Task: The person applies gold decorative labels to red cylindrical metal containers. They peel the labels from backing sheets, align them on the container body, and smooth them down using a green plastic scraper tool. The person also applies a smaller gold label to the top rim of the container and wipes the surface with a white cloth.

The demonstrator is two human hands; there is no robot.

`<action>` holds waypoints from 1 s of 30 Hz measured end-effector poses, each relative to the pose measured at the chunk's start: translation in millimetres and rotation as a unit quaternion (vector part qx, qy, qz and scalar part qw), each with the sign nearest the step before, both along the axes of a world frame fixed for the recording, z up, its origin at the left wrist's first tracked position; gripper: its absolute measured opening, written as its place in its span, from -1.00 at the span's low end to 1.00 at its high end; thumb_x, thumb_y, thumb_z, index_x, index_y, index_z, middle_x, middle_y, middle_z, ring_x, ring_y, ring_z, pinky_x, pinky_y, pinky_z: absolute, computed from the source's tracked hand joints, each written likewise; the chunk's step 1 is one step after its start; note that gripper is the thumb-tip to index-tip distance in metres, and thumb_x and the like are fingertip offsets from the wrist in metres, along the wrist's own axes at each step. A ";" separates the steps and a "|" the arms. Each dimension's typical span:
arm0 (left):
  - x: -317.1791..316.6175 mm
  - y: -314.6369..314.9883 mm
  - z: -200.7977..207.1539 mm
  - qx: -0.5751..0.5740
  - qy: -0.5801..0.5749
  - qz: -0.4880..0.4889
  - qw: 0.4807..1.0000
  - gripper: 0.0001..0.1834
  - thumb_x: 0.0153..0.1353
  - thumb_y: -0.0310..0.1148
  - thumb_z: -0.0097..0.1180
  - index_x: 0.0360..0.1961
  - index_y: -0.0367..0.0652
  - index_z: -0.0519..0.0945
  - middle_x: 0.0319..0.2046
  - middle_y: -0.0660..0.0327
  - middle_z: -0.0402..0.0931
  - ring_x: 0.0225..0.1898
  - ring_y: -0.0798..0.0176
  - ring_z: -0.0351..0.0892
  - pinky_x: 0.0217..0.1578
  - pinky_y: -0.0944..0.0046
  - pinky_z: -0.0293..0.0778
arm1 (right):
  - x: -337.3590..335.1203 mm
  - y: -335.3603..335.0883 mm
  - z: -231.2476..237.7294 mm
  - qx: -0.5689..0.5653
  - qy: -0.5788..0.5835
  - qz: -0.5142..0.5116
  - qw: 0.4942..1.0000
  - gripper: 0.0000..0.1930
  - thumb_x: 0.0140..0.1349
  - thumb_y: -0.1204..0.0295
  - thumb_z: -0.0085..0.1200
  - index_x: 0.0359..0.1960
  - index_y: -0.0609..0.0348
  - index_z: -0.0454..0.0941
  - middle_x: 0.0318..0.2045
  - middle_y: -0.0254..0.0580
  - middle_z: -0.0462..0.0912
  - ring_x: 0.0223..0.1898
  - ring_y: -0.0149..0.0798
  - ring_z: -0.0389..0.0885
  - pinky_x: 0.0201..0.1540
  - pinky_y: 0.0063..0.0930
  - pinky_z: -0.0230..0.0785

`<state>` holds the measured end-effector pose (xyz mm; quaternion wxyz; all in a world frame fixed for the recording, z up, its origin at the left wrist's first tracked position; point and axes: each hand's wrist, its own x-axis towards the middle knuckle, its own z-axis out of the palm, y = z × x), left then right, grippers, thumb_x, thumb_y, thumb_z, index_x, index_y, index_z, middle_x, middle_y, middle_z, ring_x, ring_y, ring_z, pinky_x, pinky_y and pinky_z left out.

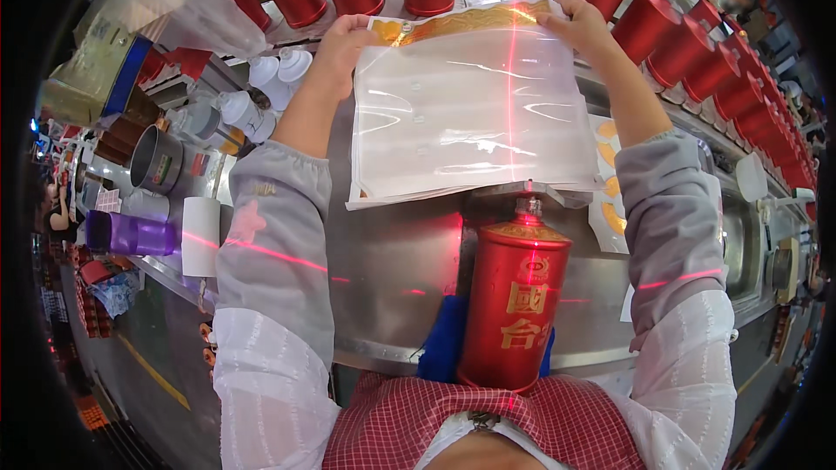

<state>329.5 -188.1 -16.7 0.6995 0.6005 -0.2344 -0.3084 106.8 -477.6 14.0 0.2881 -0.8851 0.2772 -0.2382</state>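
At the steel bench (383, 274), the left hand (342, 50) and right hand (585, 32) pinch a glossy rectangular sheet (453, 113) by far corners; its embossed gold strip (466, 23) runs crosswise.

Grey floor (164, 322), yellow stripe (155, 372); metal counter (383, 248), sink (738, 239).

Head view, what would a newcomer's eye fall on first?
Probably the shiny red bottle at lower middle, right in front of the person's body. Just beyond it, the pale sheets stand out, with a gold band along their far edge, where the left fingers and right fingers hold the corners. Further out, a curve of other red bottles lines the top and right.
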 end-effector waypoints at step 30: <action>9.8 -1.1 -31.8 0.164 -0.287 0.062 0.942 -0.58 -0.01 -0.49 -0.01 -0.04 -0.28 0.51 -0.16 -0.02 0.60 -0.11 0.07 0.59 -0.05 0.15 0.44 | -111.1 -39.1 44.5 -0.094 -0.204 -0.140 0.964 -0.76 0.31 0.28 0.09 -0.36 0.22 0.58 -0.53 -0.44 0.49 -0.48 -0.50 0.41 -0.42 -0.57 0.29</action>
